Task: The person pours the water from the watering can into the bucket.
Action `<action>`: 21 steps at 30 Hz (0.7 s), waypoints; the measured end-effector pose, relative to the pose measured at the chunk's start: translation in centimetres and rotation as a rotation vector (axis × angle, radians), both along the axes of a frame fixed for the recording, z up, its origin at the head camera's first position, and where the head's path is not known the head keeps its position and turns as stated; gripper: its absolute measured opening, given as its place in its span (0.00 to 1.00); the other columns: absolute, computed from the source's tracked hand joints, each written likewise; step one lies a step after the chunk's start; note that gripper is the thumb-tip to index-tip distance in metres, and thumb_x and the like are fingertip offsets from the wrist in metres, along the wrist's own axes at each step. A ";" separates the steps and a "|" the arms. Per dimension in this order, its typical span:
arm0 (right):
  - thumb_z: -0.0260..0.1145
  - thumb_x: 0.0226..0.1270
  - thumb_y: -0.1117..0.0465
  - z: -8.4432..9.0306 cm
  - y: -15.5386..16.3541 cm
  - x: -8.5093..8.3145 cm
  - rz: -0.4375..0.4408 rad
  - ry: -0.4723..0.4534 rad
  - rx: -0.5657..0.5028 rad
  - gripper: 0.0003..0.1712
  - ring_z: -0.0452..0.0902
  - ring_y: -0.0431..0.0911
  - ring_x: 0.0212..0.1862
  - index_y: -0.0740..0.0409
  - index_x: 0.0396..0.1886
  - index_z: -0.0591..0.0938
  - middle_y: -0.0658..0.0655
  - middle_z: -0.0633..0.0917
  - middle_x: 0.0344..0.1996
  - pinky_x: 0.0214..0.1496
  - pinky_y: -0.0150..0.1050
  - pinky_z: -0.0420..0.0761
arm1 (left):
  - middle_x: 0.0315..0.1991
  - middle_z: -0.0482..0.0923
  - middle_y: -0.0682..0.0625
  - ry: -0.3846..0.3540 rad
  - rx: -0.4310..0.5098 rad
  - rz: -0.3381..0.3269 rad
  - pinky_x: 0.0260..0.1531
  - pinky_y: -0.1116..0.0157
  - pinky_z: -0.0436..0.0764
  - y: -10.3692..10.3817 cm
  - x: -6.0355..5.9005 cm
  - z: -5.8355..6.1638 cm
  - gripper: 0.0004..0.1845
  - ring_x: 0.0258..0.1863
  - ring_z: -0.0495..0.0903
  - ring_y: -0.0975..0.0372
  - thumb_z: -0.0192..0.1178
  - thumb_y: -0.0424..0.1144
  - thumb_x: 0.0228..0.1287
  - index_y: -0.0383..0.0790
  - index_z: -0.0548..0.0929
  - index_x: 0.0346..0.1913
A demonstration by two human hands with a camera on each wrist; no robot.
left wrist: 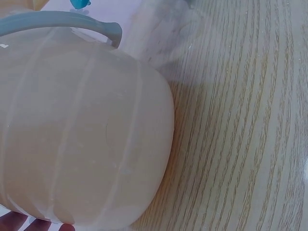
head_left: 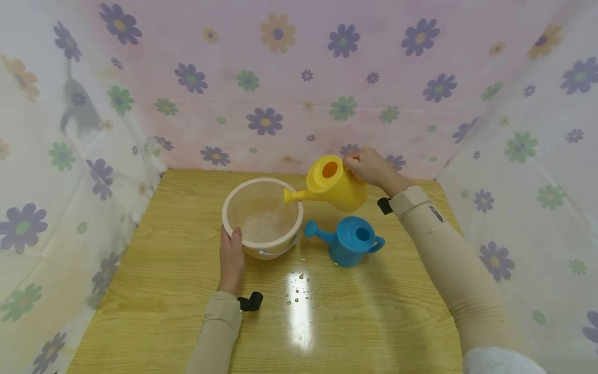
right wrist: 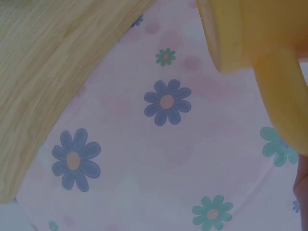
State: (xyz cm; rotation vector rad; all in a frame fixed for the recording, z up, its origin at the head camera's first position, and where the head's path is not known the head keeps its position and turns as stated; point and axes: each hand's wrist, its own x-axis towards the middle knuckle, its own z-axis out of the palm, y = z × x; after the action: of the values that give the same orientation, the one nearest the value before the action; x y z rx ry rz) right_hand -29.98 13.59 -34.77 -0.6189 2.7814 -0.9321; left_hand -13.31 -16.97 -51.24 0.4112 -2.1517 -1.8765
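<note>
Pale grey fabric [head_left: 500, 361] at the lower right lies nearest the head camera, and from it the beige right sleeve [head_left: 458, 280] extends forward and leftward to the right hand [head_left: 371, 167], whose fingers curl round the handle of a yellow plastic watering can [head_left: 345, 189] raised above the wood-grain table [head_left: 163, 259]. The yellow can tilts with its spout pointing left over the right side of a round, cream plastic bucket [head_left: 261, 244], its long axis running roughly left to right. The left hand [head_left: 231, 262] grips the bucket's near-left rim; a blue plastic watering can [head_left: 349, 249] stands just beside the bucket.
</note>
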 end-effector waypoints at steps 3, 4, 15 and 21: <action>0.48 0.60 0.54 0.1 0.1 0.1 -0.015 -0.009 0.025 0.21 0.55 0.47 0.14 0.56 0.09 0.65 0.53 0.59 0.09 0.18 0.38 0.60 | 0.65 0.57 0.48 -0.013 -0.012 0.003 0.60 0.58 0.57 0.2 0.0 0.1 0.29 0.62 0.58 0.58 0.37 0.53 0.67 0.52 0.49 0.69; 0.47 0.60 0.54 0.1 0.1 0.0 -0.012 -0.006 0.037 0.21 0.55 0.47 0.14 0.56 0.09 0.65 0.53 0.59 0.09 0.19 0.38 0.61 | 0.65 0.57 0.48 -0.015 -0.014 0.006 0.60 0.58 0.57 0.2 0.0 0.1 0.29 0.62 0.58 0.59 0.37 0.52 0.68 0.52 0.49 0.69; 0.48 0.60 0.54 0.8 -0.6 0.2 -0.001 0.069 0.118 0.21 0.59 0.48 0.15 0.57 0.10 0.65 0.53 0.62 0.09 0.20 0.38 0.62 | 0.66 0.56 0.49 -0.039 -0.007 0.009 0.60 0.59 0.56 0.2 0.1 -0.1 0.30 0.62 0.57 0.61 0.38 0.55 0.66 0.54 0.48 0.69; 0.47 0.60 0.52 0.9 -0.9 0.4 -0.008 0.068 0.145 0.22 0.60 0.48 0.15 0.57 0.09 0.67 0.53 0.62 0.08 0.20 0.37 0.63 | 0.65 0.56 0.48 -0.025 -0.024 0.005 0.60 0.58 0.57 0.2 0.2 -0.1 0.30 0.62 0.58 0.61 0.37 0.55 0.67 0.54 0.47 0.69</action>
State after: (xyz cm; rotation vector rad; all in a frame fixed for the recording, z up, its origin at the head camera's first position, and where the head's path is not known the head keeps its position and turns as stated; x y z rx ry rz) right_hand -29.59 12.68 -33.91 -0.6291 2.8810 -0.7156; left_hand -13.08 -16.72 -51.30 0.4369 -2.1849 -1.8508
